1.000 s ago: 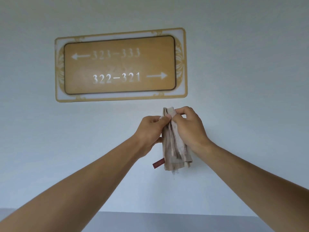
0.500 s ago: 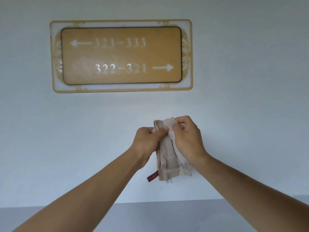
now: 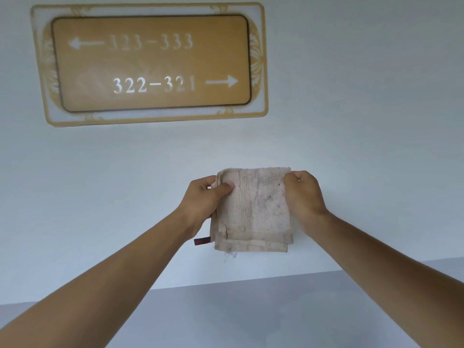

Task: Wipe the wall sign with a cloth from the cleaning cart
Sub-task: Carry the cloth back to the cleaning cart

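Left hand (image 3: 204, 197) and right hand (image 3: 302, 197) each pinch a top corner of the cloth (image 3: 253, 209) (folded, stained), centre frame; sign (image 3: 150, 61) upper left, well apart.

Both hands, left hand (image 3: 204, 197) and right hand (image 3: 305, 197), pinch the folded beige cloth (image 3: 253, 209) by its upper corners, at six o'clock below the wall sign (image 3: 150, 62).
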`<control>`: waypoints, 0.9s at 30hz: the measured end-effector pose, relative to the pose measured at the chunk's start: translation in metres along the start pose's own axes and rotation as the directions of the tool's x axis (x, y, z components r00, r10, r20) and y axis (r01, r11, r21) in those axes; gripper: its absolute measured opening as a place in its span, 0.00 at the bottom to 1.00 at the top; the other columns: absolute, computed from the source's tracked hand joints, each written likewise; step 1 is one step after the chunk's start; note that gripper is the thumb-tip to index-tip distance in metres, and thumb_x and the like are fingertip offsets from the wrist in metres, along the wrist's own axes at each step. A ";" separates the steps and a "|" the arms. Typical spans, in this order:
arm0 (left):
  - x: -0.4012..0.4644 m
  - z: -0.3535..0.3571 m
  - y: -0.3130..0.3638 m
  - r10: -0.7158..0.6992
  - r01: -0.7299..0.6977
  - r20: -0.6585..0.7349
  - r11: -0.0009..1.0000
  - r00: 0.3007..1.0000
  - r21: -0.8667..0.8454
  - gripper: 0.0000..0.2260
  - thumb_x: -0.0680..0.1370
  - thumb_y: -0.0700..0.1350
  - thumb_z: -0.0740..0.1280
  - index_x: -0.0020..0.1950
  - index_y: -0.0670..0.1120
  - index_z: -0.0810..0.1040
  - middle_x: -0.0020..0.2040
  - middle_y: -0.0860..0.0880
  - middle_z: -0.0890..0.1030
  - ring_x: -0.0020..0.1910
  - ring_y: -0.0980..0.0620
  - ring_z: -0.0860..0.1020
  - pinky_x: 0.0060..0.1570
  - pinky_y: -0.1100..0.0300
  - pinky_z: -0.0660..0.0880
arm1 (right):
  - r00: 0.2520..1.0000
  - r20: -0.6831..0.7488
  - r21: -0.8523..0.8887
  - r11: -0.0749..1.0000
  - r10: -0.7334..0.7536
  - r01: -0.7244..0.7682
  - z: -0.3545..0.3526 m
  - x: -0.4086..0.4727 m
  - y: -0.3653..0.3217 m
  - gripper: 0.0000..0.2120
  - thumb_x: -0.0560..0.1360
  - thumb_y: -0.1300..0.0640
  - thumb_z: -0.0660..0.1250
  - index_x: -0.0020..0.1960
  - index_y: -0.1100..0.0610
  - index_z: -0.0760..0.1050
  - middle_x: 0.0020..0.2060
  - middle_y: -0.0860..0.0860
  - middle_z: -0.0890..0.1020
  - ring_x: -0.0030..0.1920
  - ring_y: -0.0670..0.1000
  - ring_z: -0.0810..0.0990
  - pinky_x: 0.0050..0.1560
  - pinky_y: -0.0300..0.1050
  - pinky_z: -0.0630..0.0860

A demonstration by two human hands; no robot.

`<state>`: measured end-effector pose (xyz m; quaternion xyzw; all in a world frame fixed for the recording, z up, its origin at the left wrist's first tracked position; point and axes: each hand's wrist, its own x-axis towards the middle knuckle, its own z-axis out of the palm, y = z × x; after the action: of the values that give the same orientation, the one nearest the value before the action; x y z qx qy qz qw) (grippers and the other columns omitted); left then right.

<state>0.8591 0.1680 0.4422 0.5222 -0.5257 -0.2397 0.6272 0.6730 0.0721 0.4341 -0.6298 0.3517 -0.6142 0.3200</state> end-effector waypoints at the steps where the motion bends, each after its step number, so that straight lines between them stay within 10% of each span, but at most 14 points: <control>1: 0.003 0.013 -0.001 0.006 -0.006 0.020 1.000 1.000 0.017 0.11 0.78 0.47 0.70 0.47 0.39 0.81 0.42 0.46 0.82 0.40 0.48 0.79 0.45 0.51 0.77 | 1.000 -0.013 0.003 1.000 0.014 -0.014 -0.013 0.003 0.006 0.12 0.77 0.60 0.55 0.35 0.55 0.63 0.29 0.50 0.65 0.31 0.51 0.62 0.32 0.44 0.60; 9: 0.024 0.109 -0.004 0.057 -0.070 0.189 0.995 0.980 0.064 0.19 0.79 0.49 0.69 0.50 0.31 0.76 0.41 0.44 0.77 0.40 0.47 0.76 0.45 0.48 0.76 | 0.991 -0.094 -0.018 0.995 0.092 -0.094 -0.113 0.016 0.041 0.08 0.79 0.58 0.55 0.54 0.54 0.72 0.38 0.50 0.76 0.34 0.48 0.73 0.30 0.41 0.68; 17: 0.030 0.253 -0.011 0.052 -0.058 0.367 0.998 0.929 0.006 0.18 0.81 0.48 0.66 0.52 0.30 0.75 0.43 0.41 0.78 0.41 0.47 0.77 0.49 0.45 0.79 | 0.961 -0.251 -0.098 0.984 0.118 -0.147 -0.244 0.032 0.073 0.11 0.76 0.58 0.55 0.51 0.50 0.74 0.44 0.50 0.82 0.43 0.52 0.80 0.40 0.46 0.74; 27: 0.011 0.439 -0.012 0.018 0.007 0.584 0.999 0.812 -0.041 0.09 0.81 0.49 0.65 0.57 0.49 0.82 0.53 0.48 0.85 0.54 0.44 0.83 0.58 0.41 0.78 | 0.916 -0.393 -0.156 0.977 0.077 -0.148 -0.424 0.022 0.127 0.11 0.81 0.59 0.55 0.53 0.48 0.74 0.44 0.47 0.81 0.43 0.45 0.79 0.40 0.41 0.74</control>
<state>0.4659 -0.0222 0.3926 0.4091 -0.6892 -0.3973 0.4470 0.2434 -0.0033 0.3570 -0.5023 0.4981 -0.6715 0.2208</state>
